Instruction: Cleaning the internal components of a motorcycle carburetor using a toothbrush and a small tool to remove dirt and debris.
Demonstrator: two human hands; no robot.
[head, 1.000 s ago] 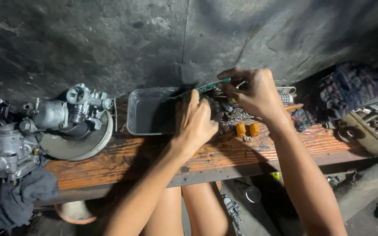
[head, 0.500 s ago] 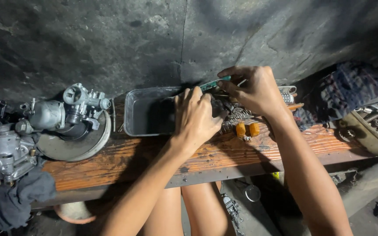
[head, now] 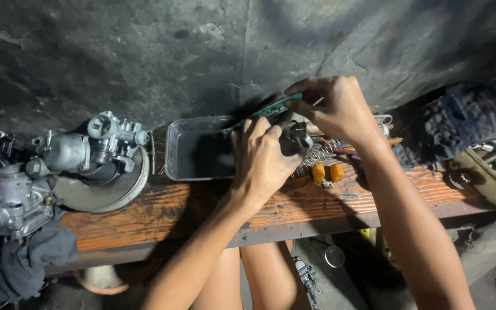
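Note:
My left hand grips a small dark metal part just above the wooden bench, at the right edge of a rectangular metal tray. My right hand pinches a green-handled screwdriver whose tip points left and down toward the tray. The working end and most of the dark part are hidden behind my left fingers. Two small orange pieces and a coiled spring lie on the wood right below my hands.
A grey carburetor rests on a round metal dish at the left, with another engine part and a dark cloth beyond it. A dark blue patterned cloth and a metal casing lie at the right. A rough concrete wall backs the bench.
My left hand has shifted slightly up and right with the dark part. The screwdriver stays pinched in my right hand, at nearly the same angle.

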